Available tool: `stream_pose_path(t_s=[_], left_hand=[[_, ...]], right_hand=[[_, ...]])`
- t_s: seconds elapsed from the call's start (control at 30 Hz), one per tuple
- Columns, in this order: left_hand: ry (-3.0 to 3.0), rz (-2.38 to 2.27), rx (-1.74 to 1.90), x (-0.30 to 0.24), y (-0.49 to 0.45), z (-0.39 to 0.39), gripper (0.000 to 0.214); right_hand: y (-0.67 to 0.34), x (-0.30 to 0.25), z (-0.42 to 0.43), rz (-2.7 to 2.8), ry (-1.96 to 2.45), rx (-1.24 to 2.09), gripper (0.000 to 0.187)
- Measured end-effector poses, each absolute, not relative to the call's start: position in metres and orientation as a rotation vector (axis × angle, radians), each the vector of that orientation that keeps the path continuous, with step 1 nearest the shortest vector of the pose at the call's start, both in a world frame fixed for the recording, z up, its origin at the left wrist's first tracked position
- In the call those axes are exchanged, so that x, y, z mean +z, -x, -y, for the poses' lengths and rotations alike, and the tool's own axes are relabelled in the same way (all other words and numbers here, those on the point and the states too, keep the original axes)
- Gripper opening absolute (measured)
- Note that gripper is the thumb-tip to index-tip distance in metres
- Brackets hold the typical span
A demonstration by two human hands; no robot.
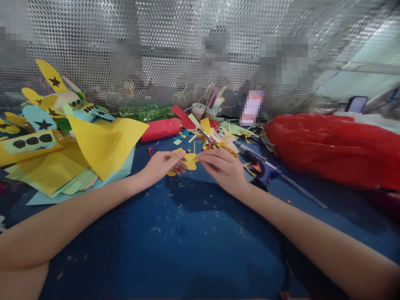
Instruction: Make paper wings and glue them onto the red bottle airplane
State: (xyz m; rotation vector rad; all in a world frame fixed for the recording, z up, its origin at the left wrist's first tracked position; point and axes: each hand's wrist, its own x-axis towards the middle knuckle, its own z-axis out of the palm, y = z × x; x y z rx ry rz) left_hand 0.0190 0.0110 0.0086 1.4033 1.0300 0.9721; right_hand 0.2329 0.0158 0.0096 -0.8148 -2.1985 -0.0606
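Left hand [164, 163] gripped small, curved-edged yellow paper piece [191, 161] between thumb and fingers; piece was just above blue desk [200, 241], between both hands; right hand's [225, 167] grip was closed, fingertips pinching piece's right edge; metal-bladed scissors [206, 136] lay among coloured paper scraps [234, 128] just beyond right hand; blue glue gun [265, 171] lay to its right; red paper-covered cylinder [161, 129] lay beyond left hand; large yellow paper sheet [104, 143] leaned farther left.
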Motion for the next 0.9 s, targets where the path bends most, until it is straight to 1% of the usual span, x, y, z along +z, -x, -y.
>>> stream_pose_path(t_s=[0.1, 0.2, 0.33, 0.47, 0.6, 0.73, 0.9], left_hand=[[-1.204, -0.935, 1.011, 0.003, -0.022, -0.013, 0.026], [-1.095, -0.932, 1.092, -0.003, -0.021, -0.017, 0.028], [-1.079, -0.934, 1.117, -0.006, -0.02, -0.018, 0.027], [-1.156, -0.9, 1.109, -0.007, -0.019, -0.016, 0.024], [-1.216, -0.869, 1.074, -0.008, -0.02, -0.016, 0.021], [-1.22, -0.861, 1.057, -0.008, -0.021, -0.017, 0.019], [-1.25, -0.893, 1.027, -0.006, -0.022, -0.014, 0.024]], right_hand=[[-0.23, 0.006, -0.016, 2.293, 0.592, -0.13, 0.018], [-0.228, 0.002, -0.02, 2.312, 0.465, -0.149, 0.013], [-0.226, 0.0, -0.022, 2.275, 0.467, -0.143, 0.01], [-0.225, 0.0, -0.021, 2.177, 0.621, -0.122, 0.006], [-0.225, -0.002, -0.021, 2.133, 0.722, 0.014, 0.009], [-0.227, -0.004, -0.021, 2.105, 0.831, 0.267, 0.011], [-0.226, -0.005, -0.018, 1.993, 0.904, 0.509, 0.012]])
